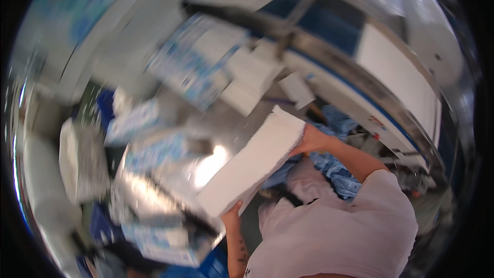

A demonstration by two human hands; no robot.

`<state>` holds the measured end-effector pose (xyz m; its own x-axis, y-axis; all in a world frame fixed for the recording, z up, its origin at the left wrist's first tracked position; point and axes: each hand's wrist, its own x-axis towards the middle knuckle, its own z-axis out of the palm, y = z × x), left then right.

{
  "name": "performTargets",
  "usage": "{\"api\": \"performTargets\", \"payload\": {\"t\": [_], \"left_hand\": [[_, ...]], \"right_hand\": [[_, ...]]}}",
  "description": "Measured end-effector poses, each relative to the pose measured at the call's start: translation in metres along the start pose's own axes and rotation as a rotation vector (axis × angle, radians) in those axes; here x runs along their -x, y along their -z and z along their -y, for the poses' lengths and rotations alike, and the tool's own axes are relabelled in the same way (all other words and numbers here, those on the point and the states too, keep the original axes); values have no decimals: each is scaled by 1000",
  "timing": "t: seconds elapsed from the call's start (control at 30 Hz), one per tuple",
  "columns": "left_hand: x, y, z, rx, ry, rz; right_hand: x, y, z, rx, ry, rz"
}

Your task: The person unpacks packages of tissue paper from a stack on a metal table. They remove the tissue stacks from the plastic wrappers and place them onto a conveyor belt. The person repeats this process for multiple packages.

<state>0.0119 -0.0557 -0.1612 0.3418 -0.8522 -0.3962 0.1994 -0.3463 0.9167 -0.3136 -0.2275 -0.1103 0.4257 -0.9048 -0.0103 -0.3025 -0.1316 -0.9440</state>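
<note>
A long white stack of what looks like folded tissue paper spans the space before my body, tilted, with a ragged edge at its far end. My right hand grips that far end. At the near end, my left hand holds the lower corner, thumb on top. Beneath the stack is a shiny metal work surface. Beyond it lie white stacks and a blue-and-white printed package, blurred.
A metal-framed machine or conveyor runs along the upper right. Crumpled blue printed film lies beside my right arm. More printed packs are on the left, near a large pale wrapped bundle. A printed carton or pack sits at lower left.
</note>
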Motion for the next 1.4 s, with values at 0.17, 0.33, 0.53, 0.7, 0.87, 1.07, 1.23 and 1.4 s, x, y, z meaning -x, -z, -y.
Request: {"api": "performTargets", "payload": {"t": [0.17, 0.33, 0.53, 0.7, 0.87, 1.07, 1.23, 1.4], "left_hand": [[-36, -188, -114, -29, -262, 272], [-61, -424, -212, -33, -316, 509], [-125, -613, -206, 44, 44, 675], [-148, -666, -184, -144, 470, 670], [-173, -684, -140, -260, 665, 675], [-156, -700, -104, -366, 913, 762], [-146, -693, -91, -322, 964, 814], [-134, -694, -73, -417, 1056, 968]], "right_hand": [[2, 210, 76, 208, -115, -209], [-18, 446, 61, -22, 25, -452], [-66, 606, -34, 159, -230, -498], [-102, 624, -110, 120, -500, -321], [-125, 629, -161, 216, -737, -197], [-124, 622, -198, 366, -862, -99], [-98, 625, -212, 127, -783, 13], [-60, 634, -211, 235, -804, 83]]}}
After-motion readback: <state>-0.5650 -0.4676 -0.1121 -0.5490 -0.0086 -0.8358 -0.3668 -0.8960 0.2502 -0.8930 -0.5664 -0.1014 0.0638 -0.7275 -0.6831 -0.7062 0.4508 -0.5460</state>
